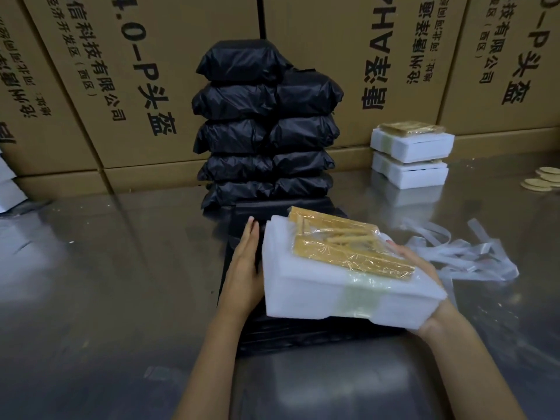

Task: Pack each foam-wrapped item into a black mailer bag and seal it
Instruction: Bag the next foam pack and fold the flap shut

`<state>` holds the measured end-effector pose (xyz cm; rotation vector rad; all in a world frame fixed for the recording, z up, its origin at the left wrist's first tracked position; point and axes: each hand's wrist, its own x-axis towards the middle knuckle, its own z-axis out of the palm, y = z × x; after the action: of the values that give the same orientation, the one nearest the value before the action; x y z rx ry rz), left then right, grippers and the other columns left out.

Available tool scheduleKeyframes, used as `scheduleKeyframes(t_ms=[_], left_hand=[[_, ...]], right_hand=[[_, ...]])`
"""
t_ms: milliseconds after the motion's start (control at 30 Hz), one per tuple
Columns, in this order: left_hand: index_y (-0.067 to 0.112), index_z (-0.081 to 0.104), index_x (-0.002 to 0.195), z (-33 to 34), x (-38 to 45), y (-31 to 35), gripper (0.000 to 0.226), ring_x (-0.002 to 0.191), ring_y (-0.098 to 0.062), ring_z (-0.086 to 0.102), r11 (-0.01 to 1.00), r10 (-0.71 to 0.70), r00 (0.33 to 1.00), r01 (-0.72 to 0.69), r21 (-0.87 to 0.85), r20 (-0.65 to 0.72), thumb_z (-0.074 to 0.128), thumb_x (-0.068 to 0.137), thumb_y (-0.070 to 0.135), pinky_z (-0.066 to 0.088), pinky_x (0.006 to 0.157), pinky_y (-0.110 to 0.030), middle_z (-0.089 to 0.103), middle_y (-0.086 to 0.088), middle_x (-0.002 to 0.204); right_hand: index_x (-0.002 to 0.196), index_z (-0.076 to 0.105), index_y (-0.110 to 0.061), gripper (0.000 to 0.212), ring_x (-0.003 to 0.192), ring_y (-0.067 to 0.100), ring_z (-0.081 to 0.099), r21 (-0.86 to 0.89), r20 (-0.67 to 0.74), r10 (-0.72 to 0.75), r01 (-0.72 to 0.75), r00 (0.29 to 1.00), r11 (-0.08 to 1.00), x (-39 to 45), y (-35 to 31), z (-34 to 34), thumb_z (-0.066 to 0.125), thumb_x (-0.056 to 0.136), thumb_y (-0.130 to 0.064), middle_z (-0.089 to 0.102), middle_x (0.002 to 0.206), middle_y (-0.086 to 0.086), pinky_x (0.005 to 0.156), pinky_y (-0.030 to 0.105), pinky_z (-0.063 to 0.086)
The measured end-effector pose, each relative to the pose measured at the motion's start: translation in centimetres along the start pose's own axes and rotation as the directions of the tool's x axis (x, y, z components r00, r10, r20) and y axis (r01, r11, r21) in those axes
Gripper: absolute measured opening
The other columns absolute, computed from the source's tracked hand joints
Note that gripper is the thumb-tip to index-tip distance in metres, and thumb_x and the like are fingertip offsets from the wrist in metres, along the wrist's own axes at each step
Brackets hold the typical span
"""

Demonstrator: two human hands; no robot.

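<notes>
— What are the hands doing?
— The left hand (247,268) lies flat, fingers straight, against the left edge of a foam-wrapped item (348,286). The right hand (424,268) cups the item's right side from below, fingers curled round its far edge. The white bundle tilts, near end raised.

— What's on the item?
— A clear-wrapped pack of yellowish sticks (348,247) on top, with a band of clear tape (357,295) round the foam.

— And under it?
— Flat black mailer bags (303,338) on the steel table (106,283), directly beneath the item.

— Farther out?
— At 12 o'clock, a stack of filled black bags (266,128). At 2 o'clock, two more foam-wrapped bundles (412,156), one atop the other. At 3 o'clock, loose white strips (466,256), just beside the right hand. Printed cardboard cartons (106,86) wall the back.
</notes>
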<state>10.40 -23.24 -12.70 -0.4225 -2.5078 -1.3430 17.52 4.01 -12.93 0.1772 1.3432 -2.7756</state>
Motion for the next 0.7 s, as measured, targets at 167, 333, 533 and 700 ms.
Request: scheduleKeyframes(t_ms=[167, 333, 533, 700], left_hand=[[0.035, 0.002, 0.159, -0.1, 0.4, -1.1, 0.093, 0.14, 0.021, 0.006, 0.997, 0.05, 0.997, -0.053, 0.052, 0.056, 0.065, 0.095, 0.01, 0.035, 0.107, -0.022, -0.007, 0.036, 0.159], [0.039, -0.001, 0.158, -0.4, 0.2, -1.2, 0.092, 0.126, 0.036, 0.001, 0.987, 0.126, 0.985, -0.137, 0.086, 0.122, 0.066, 0.096, 0.026, 0.032, 0.108, -0.025, -0.011, 0.038, 0.157], [0.042, -0.002, 0.157, -0.1, 0.2, 0.0, 0.091, 0.13, 0.033, 0.003, 0.97, 0.21, 0.967, -0.225, 0.097, 0.14, 0.063, 0.096, 0.021, 0.02, 0.087, 0.01, -0.011, 0.037, 0.158], [0.055, 0.004, 0.152, 1.5, 0.2, 1.0, 0.076, 0.126, 0.036, 0.008, 0.976, 0.21, 0.962, -0.216, 0.019, 0.173, 0.056, 0.101, 0.031, 0.022, 0.089, 0.004, -0.011, 0.04, 0.156]], right_hand=[[0.09, 0.081, -0.016, 0.031, 0.073, 0.026, 0.074, -0.06, -0.056, 0.076, -0.079, 0.996, 0.995, -0.7, -0.7, -0.6, 0.076, 0.078, -0.044, 0.076, 0.085, 0.009, 0.063, 0.034, 0.059], [0.094, 0.081, -0.013, 0.034, 0.079, 0.028, 0.075, -0.117, -0.049, 0.096, -0.101, 0.994, 0.988, -0.8, -0.8, -0.4, 0.077, 0.077, -0.042, 0.077, 0.09, 0.011, 0.067, 0.034, 0.06], [0.089, 0.082, -0.014, 0.032, 0.072, 0.027, 0.075, -0.023, -0.098, 0.027, -0.029, 0.995, 0.999, -0.8, -0.8, -0.6, 0.073, 0.079, -0.043, 0.077, 0.087, 0.01, 0.061, 0.034, 0.06], [0.095, 0.083, -0.016, 0.032, 0.079, 0.028, 0.076, 0.036, -0.149, -0.043, 0.049, 0.988, 0.998, -0.7, -0.5, 0.0, 0.067, 0.086, -0.043, 0.077, 0.101, 0.012, 0.067, 0.037, 0.062]])
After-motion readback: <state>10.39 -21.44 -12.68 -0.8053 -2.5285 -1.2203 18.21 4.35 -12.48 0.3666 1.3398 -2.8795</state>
